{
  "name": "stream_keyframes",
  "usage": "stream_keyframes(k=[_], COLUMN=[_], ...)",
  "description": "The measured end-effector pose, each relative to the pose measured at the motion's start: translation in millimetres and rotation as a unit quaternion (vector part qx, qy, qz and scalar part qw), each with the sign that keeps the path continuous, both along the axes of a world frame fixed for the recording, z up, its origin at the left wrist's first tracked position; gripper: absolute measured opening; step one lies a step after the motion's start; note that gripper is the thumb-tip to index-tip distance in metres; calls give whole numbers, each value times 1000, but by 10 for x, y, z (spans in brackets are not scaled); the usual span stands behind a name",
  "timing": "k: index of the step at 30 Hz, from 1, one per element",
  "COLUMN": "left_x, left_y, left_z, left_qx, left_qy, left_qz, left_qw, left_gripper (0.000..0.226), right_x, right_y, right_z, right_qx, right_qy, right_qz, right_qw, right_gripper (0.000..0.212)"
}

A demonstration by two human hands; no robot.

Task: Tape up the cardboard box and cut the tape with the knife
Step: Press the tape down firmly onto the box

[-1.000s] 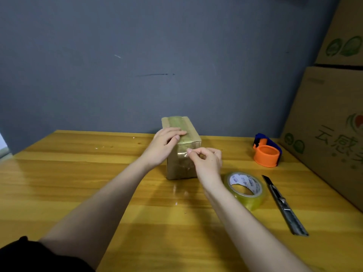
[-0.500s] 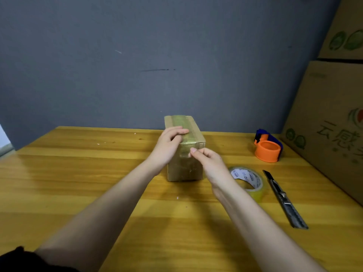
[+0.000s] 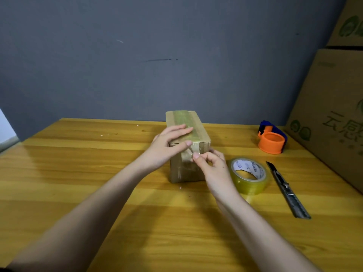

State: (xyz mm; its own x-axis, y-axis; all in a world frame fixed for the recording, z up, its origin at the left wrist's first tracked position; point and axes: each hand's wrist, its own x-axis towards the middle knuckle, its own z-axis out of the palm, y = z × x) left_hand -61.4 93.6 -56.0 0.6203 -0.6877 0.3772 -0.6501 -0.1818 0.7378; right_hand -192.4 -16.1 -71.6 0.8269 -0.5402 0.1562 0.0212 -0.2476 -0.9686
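Head view: left hand (image 3: 167, 148) now lies flat on the cardboard box (image 3: 188, 146) while right hand (image 3: 212, 165) fingers, lower than before, pinch the tape end against its near face.

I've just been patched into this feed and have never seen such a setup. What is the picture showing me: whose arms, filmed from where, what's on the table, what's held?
No machine here: these are a person's bare arms, filmed by a camera worn on the head, looking forward and down. The left hand rests flat on the small cardboard box, steadying it. The right hand pinches at the tape on the box's near face; what sits in that grip is too small to tell. On the wooden table lie a tape roll, a utility knife and an orange tape dispenser, all untouched.
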Motion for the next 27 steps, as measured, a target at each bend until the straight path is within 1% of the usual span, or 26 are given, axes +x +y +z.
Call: stream_keyframes(k=[3, 7, 9, 12, 17, 22, 25, 27], left_x=[11, 15, 22, 39, 28, 49, 70, 66], left_y=[-5, -40, -46, -33, -5, 18, 21, 22], left_z=[-11, -54, -60, -64, -71, -64, -76, -73], left_qx=[3, 0, 5, 27, 50, 53, 62, 63], left_qy=[-4, -29, -35, -61, -83, -98, -107, -110], left_qz=[-4, 15, 21, 25, 31, 16, 16, 17], left_qw=[1000, 999, 999, 997, 995, 994, 992, 992], left_gripper=[54, 49, 50, 55, 62, 61, 64, 67], right_x=[5, 43, 66, 112, 155, 183, 187, 191], right_y=[-21, -7, 2, 8, 41, 13, -27, -54], right_z=[-28, -88, -123, -188, -287, -368, -463, -506], right_qx=[-16, -36, -50, -83, -135, -163, -194, -198], right_qy=[0, 0, -6, -10, -44, -46, -39, -42], right_qz=[-5, -32, -45, -78, -132, -157, -153, -152], right_qw=[1000, 999, 998, 993, 981, 973, 968, 967], right_gripper=[17, 20, 23, 21, 27, 33, 34, 35])
